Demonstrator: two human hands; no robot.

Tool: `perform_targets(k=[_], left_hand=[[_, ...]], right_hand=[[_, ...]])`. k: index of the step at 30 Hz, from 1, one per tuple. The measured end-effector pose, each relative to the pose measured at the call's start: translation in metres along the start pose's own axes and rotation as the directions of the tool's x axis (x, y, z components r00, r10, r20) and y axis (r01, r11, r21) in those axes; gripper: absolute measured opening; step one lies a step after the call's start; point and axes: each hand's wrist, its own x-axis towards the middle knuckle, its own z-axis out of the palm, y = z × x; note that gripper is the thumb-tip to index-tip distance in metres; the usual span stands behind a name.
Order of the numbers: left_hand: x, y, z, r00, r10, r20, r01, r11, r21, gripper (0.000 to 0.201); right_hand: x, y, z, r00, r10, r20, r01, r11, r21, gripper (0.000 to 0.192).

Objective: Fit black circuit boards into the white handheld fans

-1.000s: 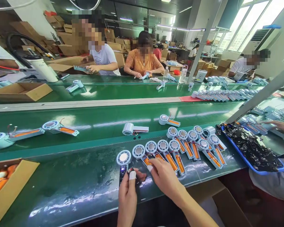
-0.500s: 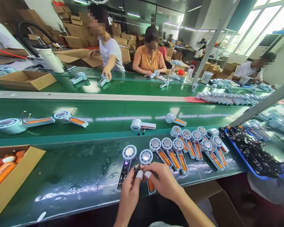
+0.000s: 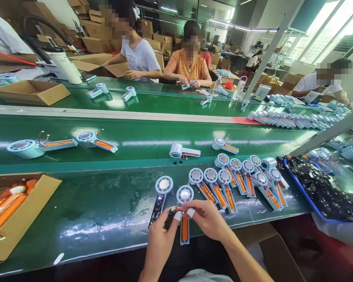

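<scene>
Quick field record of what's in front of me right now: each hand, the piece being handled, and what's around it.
left hand: pinching a small black circuit board
right hand: fingertips at the same board, over the open fan shell with an orange battery
beside it: fan shell with a board fitted
right of hands: row of open fan shells
far right: blue tray of black boards
left: cardboard box

Both forearms reach forward and converge at the near edge: the left hand point(image 3: 161, 239) and right hand point(image 3: 207, 219) meet thumb to thumb, fingers curled in a pinch, white tape wrapping the touching fingertips point(image 3: 190, 212).
</scene>
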Motion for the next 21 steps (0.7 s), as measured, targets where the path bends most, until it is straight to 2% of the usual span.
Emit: perform_targets(k=[2,5,7,11,13,17,21], left_hand=[[-0.001,-0.001,0.004,0.998,-0.059,-0.033,0.057,0.998,-0.039,0.041],[-0.001,-0.001,0.009,0.996,-0.077,-0.055,0.073,0.995,-0.061,0.044],[0.000,-0.001,0.008,0.996,-0.089,-0.016,0.087,0.992,-0.093,0.043],[0.003,0.001,-0.004,0.982,-0.115,0.151,0.146,0.968,-0.205,0.042],[0.002,0.001,-0.010,0.981,-0.123,0.149,0.155,0.963,-0.219,0.043],[0.000,0.000,-0.013,0.988,-0.145,0.051,0.151,0.975,-0.161,0.049],[0.005,0.002,-0.008,0.979,-0.167,0.116,0.181,0.975,-0.131,0.050]], right_hand=[[0.000,0.002,0.000,1.000,-0.015,-0.003,0.015,1.000,0.024,0.022],[0.002,0.003,0.004,0.990,-0.128,-0.051,0.126,0.991,-0.055,0.021],[0.003,0.002,0.008,0.980,-0.187,-0.075,0.181,0.980,-0.081,0.021],[0.005,0.004,0.012,0.976,-0.188,-0.110,0.182,0.981,-0.062,0.014],[0.004,0.007,0.013,0.975,-0.181,-0.132,0.172,0.982,-0.075,0.013],[0.002,0.009,0.015,0.979,-0.137,-0.152,0.097,0.964,-0.247,0.015],[-0.002,0.008,0.017,0.972,-0.211,-0.109,0.140,0.881,-0.452,0.024]])
